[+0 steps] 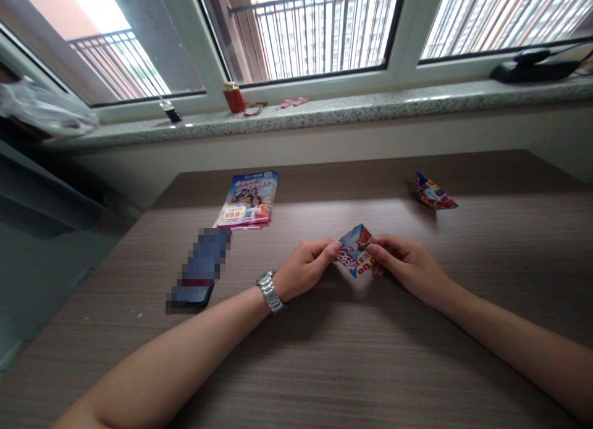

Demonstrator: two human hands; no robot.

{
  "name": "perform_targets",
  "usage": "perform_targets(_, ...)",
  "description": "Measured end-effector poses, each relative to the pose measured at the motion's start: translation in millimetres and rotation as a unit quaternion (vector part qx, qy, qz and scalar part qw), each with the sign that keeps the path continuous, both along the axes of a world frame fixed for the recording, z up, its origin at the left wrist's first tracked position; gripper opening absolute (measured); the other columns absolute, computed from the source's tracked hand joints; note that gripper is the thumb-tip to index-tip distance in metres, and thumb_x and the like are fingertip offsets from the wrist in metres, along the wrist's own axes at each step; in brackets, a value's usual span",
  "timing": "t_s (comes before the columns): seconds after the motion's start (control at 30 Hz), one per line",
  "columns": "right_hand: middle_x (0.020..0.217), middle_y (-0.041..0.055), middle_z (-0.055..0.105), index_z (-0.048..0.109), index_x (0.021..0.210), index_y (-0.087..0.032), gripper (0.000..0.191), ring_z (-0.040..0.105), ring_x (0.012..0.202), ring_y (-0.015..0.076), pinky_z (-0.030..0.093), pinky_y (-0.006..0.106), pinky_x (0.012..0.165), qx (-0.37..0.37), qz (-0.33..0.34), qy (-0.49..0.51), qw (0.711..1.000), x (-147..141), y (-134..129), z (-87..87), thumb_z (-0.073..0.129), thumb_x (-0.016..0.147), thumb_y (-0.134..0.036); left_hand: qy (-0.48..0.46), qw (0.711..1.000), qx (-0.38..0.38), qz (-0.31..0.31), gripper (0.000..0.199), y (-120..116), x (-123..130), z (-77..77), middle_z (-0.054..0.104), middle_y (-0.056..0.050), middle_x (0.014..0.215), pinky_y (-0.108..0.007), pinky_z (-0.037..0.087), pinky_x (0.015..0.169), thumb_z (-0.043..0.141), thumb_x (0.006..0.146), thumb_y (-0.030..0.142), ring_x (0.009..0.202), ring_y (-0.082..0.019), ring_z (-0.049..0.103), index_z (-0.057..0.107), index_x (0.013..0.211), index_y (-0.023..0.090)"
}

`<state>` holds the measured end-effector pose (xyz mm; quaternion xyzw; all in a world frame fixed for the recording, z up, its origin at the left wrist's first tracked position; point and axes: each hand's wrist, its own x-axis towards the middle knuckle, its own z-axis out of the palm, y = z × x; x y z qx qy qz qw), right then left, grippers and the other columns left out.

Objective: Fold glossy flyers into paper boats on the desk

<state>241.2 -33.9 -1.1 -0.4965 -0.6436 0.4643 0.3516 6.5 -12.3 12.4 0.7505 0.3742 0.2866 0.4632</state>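
Between my two hands is a small folded paper [356, 251], a printed diamond shape in blue, red and white. My left hand [309, 265], with a metal watch [271, 291] on its wrist, pinches the left corner between thumb and fingers. The right corner is gripped the same way by my right hand [407, 265], its other fingers curled behind the paper. Both hands are just over the wooden table [352, 355]. Beyond my right hand lies a folded paper boat [434, 193] in similar print.
A stack of printed flyers [250, 199] lies at the table's far left, with a blurred-out phone [201, 268] in front of it. On the granite windowsill [352, 111] stand a red bottle-like item [234, 97], a black clip [171, 112] and a black device [535, 68] with cables.
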Motion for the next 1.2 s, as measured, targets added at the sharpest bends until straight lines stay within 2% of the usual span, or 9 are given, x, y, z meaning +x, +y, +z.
perform_targets(0.2,0.069,0.001,0.064,0.069,0.098,-0.02,0.041,0.058,0.063,0.0157,0.047,0.028,0.061,-0.006,0.002,0.014,1.0,0.4,0.9,0.0,0.055,0.092,-0.057,0.007,1.0,0.007,0.019,0.051,0.4,-0.2,1.6,0.064,-0.004,0.08,-0.025,0.044,0.074,0.038,0.1,0.052,0.076,-0.016,0.055,0.066,0.087,0.011)
perform_targets(0.37,0.067,0.0024,0.065,0.067,0.087,-0.02,0.044,0.06,0.063,0.0167,0.049,0.029,0.063,0.006,0.005,0.019,1.0,0.4,1.0,2.1,0.05,0.094,-0.06,-0.006,0.999,-0.006,0.033,0.048,1.8,-0.6,0.0,0.063,-0.003,0.079,-0.025,0.044,0.074,0.039,0.099,0.051,0.076,-0.016,0.054,0.064,0.085,0.012)
perform_targets(0.6,0.064,0.0014,0.063,0.067,0.082,-0.02,0.042,0.057,0.06,0.0158,0.045,0.028,0.058,0.021,0.02,0.001,1.0,1.0,-0.8,1.9,0.05,0.095,-0.057,-0.01,1.0,-0.014,0.022,0.045,0.9,-1.9,4.2,0.067,-0.005,0.087,-0.027,0.046,0.081,0.041,0.098,0.047,0.084,-0.019,0.058,0.067,0.087,0.012)
perform_targets(0.73,0.064,0.0011,0.063,0.068,0.078,-0.02,0.042,0.057,0.06,0.015,0.044,0.027,0.058,0.034,0.045,-0.018,0.998,-0.2,-2.8,3.2,0.05,0.096,-0.053,0.009,1.0,-0.005,0.012,0.043,-1.0,-0.4,5.2,0.067,-0.005,0.084,-0.025,0.045,0.073,0.051,0.093,0.05,0.078,-0.017,0.057,0.07,0.094,0.011)
perform_targets(0.83,0.068,0.0021,0.067,0.07,0.081,-0.02,0.04,0.059,0.062,0.0157,0.046,0.028,0.059,0.013,0.057,0.0,0.998,-2.0,-3.3,3.4,0.053,0.094,-0.054,0.006,1.0,-0.004,0.011,0.042,-1.6,1.5,1.9,0.066,-0.004,0.082,-0.023,0.044,0.067,0.056,0.092,0.05,0.072,-0.014,0.055,0.071,0.097,0.011)
perform_targets(1.07,0.066,-0.0005,0.066,0.069,0.089,-0.02,0.029,0.06,0.058,0.0136,0.049,0.026,0.058,-0.03,0.012,0.049,0.998,-3.1,-1.1,3.2,0.065,0.088,-0.049,-0.008,0.998,-0.018,0.054,0.043,-0.6,1.5,-1.6,0.064,-0.003,0.076,-0.022,0.043,0.062,0.06,0.09,0.051,0.068,-0.013,0.054,0.073,0.094,0.01)
perform_targets(1.2,0.066,-0.001,0.065,0.066,0.094,-0.02,0.027,0.059,0.057,0.0129,0.05,0.026,0.056,-0.023,0.001,0.076,0.997,-2.8,-0.2,1.9,0.067,0.087,-0.047,-0.022,0.997,-0.039,0.064,0.042,0.2,1.5,-1.8,0.064,-0.003,0.077,-0.022,0.043,0.063,0.06,0.09,0.049,0.068,-0.013,0.054,0.072,0.097,0.01)
